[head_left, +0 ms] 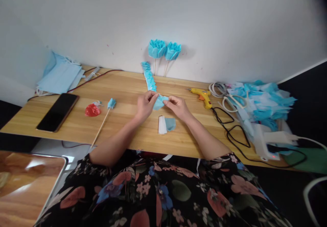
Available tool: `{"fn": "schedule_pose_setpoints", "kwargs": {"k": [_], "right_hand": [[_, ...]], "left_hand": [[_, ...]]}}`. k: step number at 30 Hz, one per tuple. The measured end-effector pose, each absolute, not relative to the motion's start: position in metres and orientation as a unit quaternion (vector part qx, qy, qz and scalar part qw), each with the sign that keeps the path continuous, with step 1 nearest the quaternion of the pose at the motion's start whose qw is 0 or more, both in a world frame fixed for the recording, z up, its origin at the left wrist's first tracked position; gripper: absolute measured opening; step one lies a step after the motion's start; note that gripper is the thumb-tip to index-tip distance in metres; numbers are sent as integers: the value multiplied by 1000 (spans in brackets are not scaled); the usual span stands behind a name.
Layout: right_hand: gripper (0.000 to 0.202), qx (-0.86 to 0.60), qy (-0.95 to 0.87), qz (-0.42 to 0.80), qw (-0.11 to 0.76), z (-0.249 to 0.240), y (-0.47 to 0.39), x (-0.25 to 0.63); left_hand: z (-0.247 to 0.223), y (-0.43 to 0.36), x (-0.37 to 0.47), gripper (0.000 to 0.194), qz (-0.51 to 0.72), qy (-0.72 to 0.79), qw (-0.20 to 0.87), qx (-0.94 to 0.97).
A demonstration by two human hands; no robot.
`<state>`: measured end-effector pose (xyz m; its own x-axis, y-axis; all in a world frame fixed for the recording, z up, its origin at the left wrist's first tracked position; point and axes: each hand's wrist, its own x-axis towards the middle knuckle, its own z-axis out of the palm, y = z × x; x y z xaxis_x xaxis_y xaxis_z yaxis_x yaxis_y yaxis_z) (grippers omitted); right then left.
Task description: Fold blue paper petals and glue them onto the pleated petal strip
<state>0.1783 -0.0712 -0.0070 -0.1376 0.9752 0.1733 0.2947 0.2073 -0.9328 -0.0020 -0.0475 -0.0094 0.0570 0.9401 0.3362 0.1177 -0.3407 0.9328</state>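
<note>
Creased blue sheet [159, 103] between fingertips [166, 102]

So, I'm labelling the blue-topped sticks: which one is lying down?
The stick with the small blue bud, left of the left hand; the other two carry fuller blooms and stand upright by the wall.

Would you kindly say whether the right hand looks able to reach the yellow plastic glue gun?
Probably yes: nothing visibly stands between the right hand and the yellow plastic glue gun, though that hand pinches a thin light-blue sheet.

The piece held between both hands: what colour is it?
The piece is light blue, shown best in the head view.
</note>
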Motion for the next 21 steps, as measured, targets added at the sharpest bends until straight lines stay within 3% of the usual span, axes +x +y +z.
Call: {"fn": "schedule_pose_setpoints", "kwargs": {"k": [10, 15, 21], "right_hand": [[37, -478, -652, 365, 463, -5, -74, 178], [41, -485, -623, 390, 474, -16, -69, 180], [52, -501, -530, 452, 514, -17, -62, 188]], "left_hand": [[-13, -44, -2, 20, 535, 424, 454, 573], [-16, -40, -3, 31, 537, 398, 529, 523], [-14, -40, -3, 32, 539, 392, 529, 525]]}}
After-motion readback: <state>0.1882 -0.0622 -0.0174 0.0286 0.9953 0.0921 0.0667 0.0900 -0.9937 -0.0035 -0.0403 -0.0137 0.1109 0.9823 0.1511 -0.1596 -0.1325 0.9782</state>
